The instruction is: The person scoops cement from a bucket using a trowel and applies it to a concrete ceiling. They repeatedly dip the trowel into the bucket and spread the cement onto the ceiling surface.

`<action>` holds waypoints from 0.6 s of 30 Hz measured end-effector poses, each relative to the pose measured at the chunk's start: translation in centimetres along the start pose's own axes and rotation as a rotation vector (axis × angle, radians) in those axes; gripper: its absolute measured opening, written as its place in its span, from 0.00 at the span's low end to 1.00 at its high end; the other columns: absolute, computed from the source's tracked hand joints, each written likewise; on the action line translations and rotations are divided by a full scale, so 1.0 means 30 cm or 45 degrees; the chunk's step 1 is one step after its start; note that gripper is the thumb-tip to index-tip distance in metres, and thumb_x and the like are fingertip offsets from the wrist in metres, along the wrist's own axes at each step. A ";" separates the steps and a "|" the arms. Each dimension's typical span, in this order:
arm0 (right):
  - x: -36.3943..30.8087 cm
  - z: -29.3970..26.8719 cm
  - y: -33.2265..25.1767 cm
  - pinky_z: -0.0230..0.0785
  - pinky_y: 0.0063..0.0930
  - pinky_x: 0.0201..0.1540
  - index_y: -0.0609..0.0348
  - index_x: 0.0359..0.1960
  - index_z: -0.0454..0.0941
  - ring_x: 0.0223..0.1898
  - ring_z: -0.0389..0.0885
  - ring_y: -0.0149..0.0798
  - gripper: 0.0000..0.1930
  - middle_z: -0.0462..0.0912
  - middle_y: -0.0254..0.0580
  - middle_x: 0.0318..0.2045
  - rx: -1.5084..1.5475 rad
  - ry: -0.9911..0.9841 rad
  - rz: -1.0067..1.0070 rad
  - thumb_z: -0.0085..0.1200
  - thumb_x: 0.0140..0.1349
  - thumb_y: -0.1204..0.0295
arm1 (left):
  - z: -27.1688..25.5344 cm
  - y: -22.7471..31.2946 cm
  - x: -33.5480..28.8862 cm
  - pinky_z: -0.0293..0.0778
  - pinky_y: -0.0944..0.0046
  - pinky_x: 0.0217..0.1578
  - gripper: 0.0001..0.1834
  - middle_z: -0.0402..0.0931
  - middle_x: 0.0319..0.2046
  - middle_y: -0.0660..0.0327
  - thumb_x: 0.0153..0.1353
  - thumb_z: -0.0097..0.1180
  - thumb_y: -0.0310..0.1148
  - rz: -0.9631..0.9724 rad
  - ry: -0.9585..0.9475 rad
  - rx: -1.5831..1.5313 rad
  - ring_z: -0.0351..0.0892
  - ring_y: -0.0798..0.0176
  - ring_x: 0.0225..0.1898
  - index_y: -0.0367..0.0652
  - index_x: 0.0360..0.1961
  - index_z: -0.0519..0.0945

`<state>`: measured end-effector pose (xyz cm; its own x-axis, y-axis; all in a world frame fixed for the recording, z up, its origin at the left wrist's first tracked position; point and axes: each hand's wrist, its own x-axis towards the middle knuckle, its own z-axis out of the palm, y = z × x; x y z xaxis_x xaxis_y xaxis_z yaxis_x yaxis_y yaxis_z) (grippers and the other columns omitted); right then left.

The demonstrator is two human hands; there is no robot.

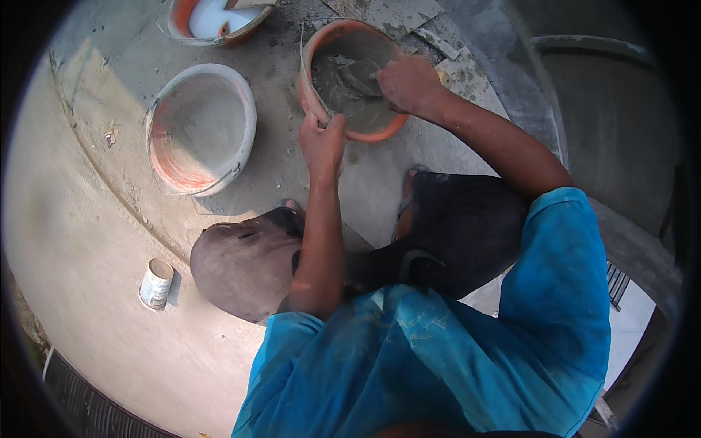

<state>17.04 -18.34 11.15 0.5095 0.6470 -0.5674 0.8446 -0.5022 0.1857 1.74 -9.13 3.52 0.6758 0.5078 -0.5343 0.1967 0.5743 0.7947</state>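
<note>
An orange bucket (374,136) with wet grey mortar (371,117) inside stands on the floor just beyond my feet. My left hand (323,144) is closed on its near left rim, thumb over the edge. Over the bucket's right side, my right hand (410,85) is wrapped round the handle of a trowel (362,76). The trowel's blade lies in the mortar and is partly coated with it. Most of the trowel's handle is hidden by my fingers.
To the left stands a second bucket (250,120), smeared with dried cement. Another orange bucket (255,28) with whitish liquid is at the top edge. A small tin can (155,285) stands at lower left. Broken tile pieces (398,14) lie at the far side; a curved wall edge (551,109) runs on the right.
</note>
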 end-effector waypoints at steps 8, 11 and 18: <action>0.035 0.013 0.018 0.77 0.48 0.49 0.49 0.36 0.90 0.39 0.89 0.48 0.13 0.89 0.40 0.32 0.086 0.212 0.025 0.50 0.63 0.65 | -0.006 0.020 -0.015 0.78 0.66 0.34 0.15 0.79 0.38 0.59 0.59 0.55 0.25 -0.075 0.004 0.051 0.80 0.66 0.34 0.35 0.48 0.77; 0.015 0.046 -0.011 0.78 0.44 0.45 0.50 0.34 0.89 0.38 0.89 0.45 0.12 0.89 0.37 0.30 -0.087 0.219 -0.111 0.52 0.62 0.64 | -0.006 0.012 -0.004 0.78 0.66 0.34 0.14 0.79 0.38 0.59 0.59 0.55 0.25 -0.071 0.021 0.016 0.80 0.67 0.34 0.36 0.48 0.77; 0.087 -0.094 0.004 0.73 0.38 0.39 0.50 0.28 0.87 0.38 0.86 0.38 0.08 0.85 0.37 0.30 -0.469 0.525 -0.098 0.56 0.57 0.67 | -0.035 0.010 0.036 0.79 0.67 0.29 0.13 0.77 0.33 0.62 0.58 0.56 0.25 -0.122 -0.041 0.119 0.80 0.67 0.30 0.36 0.45 0.77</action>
<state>18.94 -15.09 11.94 0.4038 0.8818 -0.2436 0.8461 -0.2587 0.4660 1.78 -7.75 2.88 0.6728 0.4319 -0.6006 0.3256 0.5562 0.7646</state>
